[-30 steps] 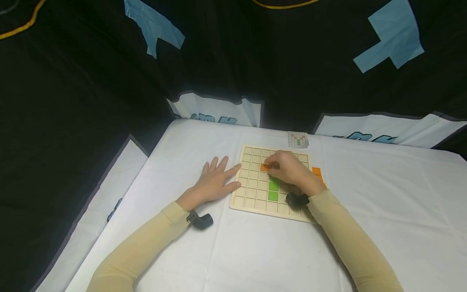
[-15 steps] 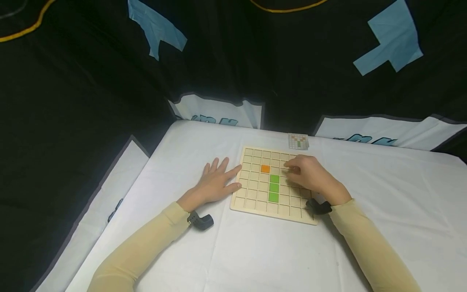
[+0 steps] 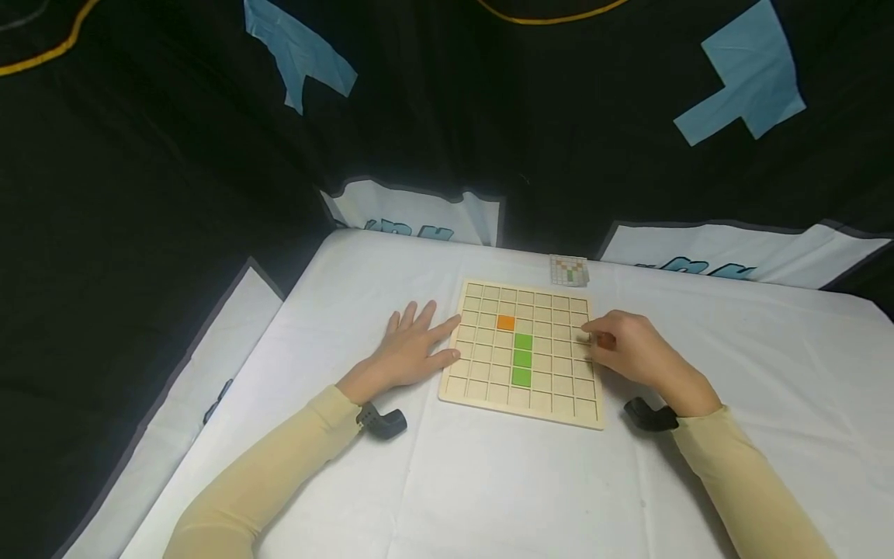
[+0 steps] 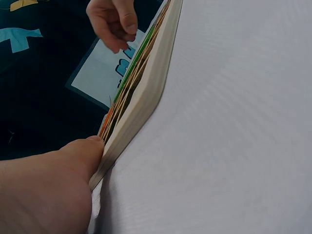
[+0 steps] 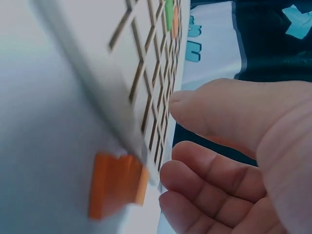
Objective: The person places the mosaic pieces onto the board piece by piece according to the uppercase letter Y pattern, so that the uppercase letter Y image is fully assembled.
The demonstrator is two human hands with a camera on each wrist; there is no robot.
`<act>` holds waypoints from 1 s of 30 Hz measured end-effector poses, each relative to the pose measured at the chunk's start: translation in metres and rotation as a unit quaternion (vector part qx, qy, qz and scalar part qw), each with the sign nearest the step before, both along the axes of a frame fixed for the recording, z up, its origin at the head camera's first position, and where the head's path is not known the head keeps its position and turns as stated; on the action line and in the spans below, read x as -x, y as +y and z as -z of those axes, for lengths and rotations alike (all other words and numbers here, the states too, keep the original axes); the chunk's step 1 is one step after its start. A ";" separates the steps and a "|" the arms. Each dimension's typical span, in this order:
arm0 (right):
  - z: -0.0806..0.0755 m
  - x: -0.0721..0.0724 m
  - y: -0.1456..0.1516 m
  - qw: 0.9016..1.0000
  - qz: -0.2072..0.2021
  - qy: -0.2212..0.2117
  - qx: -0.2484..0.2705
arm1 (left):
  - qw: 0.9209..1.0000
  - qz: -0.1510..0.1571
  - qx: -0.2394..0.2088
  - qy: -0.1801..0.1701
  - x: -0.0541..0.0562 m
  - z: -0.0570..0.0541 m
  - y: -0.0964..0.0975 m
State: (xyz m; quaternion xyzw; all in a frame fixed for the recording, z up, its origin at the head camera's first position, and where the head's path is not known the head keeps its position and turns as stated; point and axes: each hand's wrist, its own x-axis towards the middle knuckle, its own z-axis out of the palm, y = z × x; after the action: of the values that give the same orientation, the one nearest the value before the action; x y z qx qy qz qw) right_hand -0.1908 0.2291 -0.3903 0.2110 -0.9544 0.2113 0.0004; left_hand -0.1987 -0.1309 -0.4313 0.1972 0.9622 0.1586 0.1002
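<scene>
A pale wooden grid board (image 3: 559,404) lies on the white cloth. One orange square tile (image 3: 506,322) and a column of green tiles (image 3: 522,359) sit in its cells. My left hand (image 3: 405,353) rests with fingers spread, thumb and index finger touching the board's left edge. At the right edge hovers my right hand (image 3: 635,349), its thumb and loosely bent fingers apart with nothing between them. Just below its fingers, the right wrist view shows loose orange tiles (image 5: 117,183) beside the board; the hand hides them in the head view.
Behind the board lies a small pattern card (image 3: 569,272) printed with a coloured grid. White cloth (image 3: 489,489) covers the table, and a black curtain (image 3: 433,101) with blue patches hangs behind and to the left.
My right hand has let go of the orange tile in its cell and moved right, off the grid to the board's right edge. The left hand has stayed in place.
</scene>
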 end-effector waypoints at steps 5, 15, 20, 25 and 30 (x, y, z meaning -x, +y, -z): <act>0.005 -0.007 0.014 1.000 0.001 0.016 -0.006 | 1.000 0.000 0.002 0.000 0.001 0.001 0.000; 0.014 -0.016 0.031 0.999 0.018 0.012 -0.028 | 1.000 0.000 0.002 -0.004 0.002 0.001 0.000; 0.016 -0.018 0.032 0.999 0.013 0.015 -0.026 | 1.000 0.000 0.001 -0.006 0.001 0.001 0.000; 0.017 -0.017 0.031 0.999 0.014 0.010 -0.028 | 1.000 0.001 0.000 -0.003 0.001 0.001 0.000; 0.018 -0.017 0.031 1.000 0.010 0.011 -0.028 | 1.000 0.001 -0.001 -0.003 0.001 0.001 0.000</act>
State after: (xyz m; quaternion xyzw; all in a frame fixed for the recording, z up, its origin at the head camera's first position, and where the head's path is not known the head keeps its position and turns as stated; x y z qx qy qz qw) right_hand -0.1741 0.2602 -0.4082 0.2034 -0.9619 0.1823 0.0068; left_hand -0.1994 -0.1313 -0.4326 0.1974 0.9618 0.1596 0.1027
